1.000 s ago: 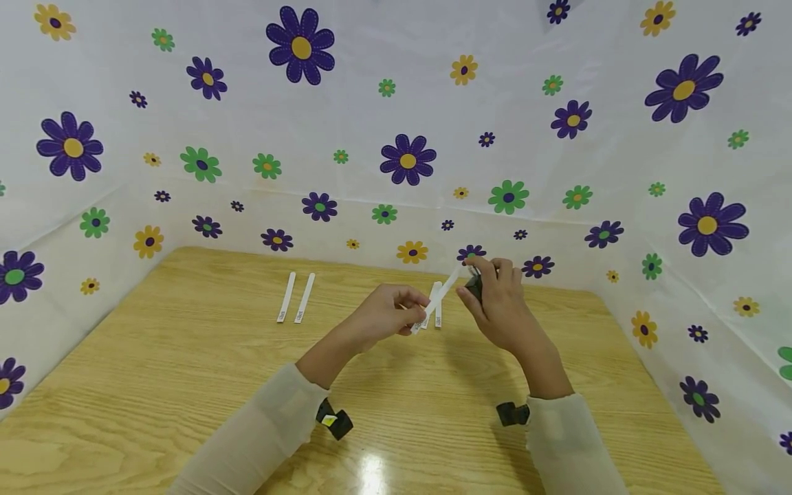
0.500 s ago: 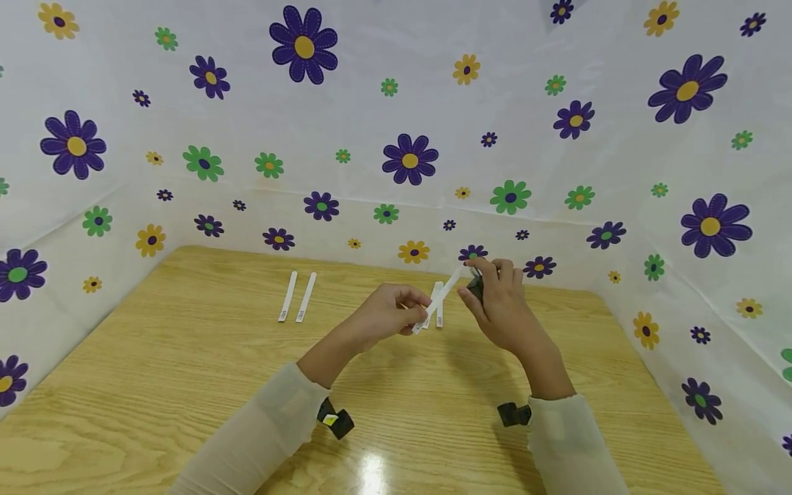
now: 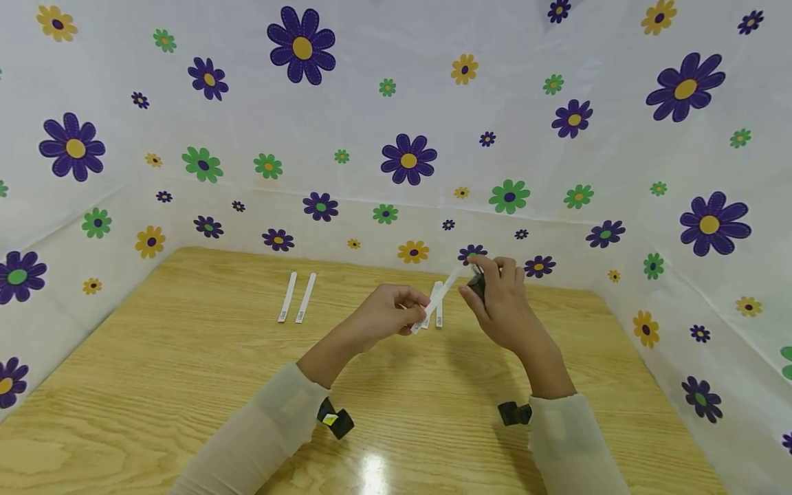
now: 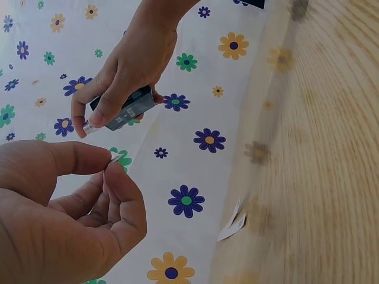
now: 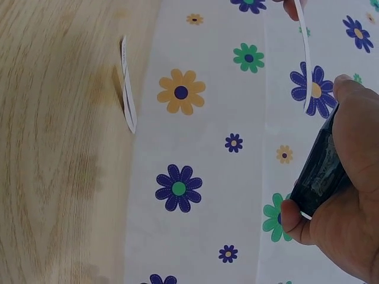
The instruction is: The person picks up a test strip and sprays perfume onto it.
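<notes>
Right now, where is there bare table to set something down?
Bare wood lies between the sleeves, between the left strips and the left hand, and right of the right hand toward the floral cloth. It's crowded at the right strips, partly behind the held strip.

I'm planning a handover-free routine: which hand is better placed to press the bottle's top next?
Probably the right hand: it grips the dark bottle, one finger at its top. The left hand pinches a white strip.
</notes>
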### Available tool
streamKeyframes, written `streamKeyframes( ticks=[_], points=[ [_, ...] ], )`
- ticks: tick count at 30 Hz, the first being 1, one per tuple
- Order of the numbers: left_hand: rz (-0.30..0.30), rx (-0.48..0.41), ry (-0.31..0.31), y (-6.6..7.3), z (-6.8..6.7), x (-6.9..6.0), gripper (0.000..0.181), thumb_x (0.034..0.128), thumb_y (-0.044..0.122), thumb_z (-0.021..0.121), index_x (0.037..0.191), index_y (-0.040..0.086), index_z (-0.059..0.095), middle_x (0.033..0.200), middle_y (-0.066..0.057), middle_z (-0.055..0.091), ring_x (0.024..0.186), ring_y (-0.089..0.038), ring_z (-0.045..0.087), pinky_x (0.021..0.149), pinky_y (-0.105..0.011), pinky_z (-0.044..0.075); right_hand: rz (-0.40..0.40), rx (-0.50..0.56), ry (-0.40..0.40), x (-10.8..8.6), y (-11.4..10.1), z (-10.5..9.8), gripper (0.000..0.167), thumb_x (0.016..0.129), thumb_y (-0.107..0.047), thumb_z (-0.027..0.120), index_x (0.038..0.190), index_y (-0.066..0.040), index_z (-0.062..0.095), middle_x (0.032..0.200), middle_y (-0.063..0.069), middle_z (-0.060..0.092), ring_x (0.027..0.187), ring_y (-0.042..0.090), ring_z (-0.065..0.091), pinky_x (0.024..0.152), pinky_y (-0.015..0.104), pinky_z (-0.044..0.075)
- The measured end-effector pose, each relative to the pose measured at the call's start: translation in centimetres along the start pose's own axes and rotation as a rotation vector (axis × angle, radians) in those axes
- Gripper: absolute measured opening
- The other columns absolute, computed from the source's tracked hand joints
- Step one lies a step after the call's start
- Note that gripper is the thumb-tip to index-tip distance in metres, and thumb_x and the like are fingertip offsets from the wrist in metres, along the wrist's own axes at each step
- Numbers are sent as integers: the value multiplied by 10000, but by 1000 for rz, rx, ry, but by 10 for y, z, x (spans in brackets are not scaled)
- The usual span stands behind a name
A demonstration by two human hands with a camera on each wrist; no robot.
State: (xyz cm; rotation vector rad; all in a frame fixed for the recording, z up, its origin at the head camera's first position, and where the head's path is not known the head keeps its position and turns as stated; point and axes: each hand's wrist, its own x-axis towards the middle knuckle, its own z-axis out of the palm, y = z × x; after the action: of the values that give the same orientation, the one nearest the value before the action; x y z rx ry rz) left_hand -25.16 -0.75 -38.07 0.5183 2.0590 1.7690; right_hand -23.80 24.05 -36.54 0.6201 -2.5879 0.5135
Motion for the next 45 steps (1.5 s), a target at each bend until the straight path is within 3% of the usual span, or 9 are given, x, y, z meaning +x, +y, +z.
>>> streamKeyframes(
  ticks=[18, 26, 35, 45],
  points=[
    [-23, 29, 35, -17, -10, 11, 245, 1020, 91, 620, 1250, 20, 669, 1023, -105, 601, 842, -199, 590, 787, -341, 572, 4, 8, 13, 0, 0, -7, 539, 1051, -259, 591, 1476, -152, 278, 1281, 334, 327, 1105, 491, 347, 844, 601, 406],
    [-53, 94, 50, -29, -10, 27, 275, 1005, 78, 621, 1257, -22, 662, 1014, -126, 644, 748, -175, 582, 766, -371, 577, 3, 13, 11, 0, -1, -7, 542, 1050, -259, 593, 1477, -155, 277, 1289, 339, 324, 1114, 496, 348, 848, 603, 410],
    [-79, 161, 80, -45, -5, 47, 228, 974, 53, 603, 1178, -5, 687, 898, -153, 663, 571, -132, 505, 605, -294, 496, 15, 16, 1, -1, -2, -7, 543, 1051, -268, 591, 1479, -157, 277, 1303, 340, 329, 1137, 501, 345, 865, 616, 404],
    [-117, 315, 135, -50, 2, 67, 227, 950, 20, 618, 1155, -19, 707, 843, -63, 640, 618, -131, 578, 605, -248, 500, 18, -2, 6, -1, -1, -6, 547, 1049, -277, 595, 1482, -164, 282, 1309, 332, 343, 1108, 493, 360, 865, 619, 400]
  ],
)
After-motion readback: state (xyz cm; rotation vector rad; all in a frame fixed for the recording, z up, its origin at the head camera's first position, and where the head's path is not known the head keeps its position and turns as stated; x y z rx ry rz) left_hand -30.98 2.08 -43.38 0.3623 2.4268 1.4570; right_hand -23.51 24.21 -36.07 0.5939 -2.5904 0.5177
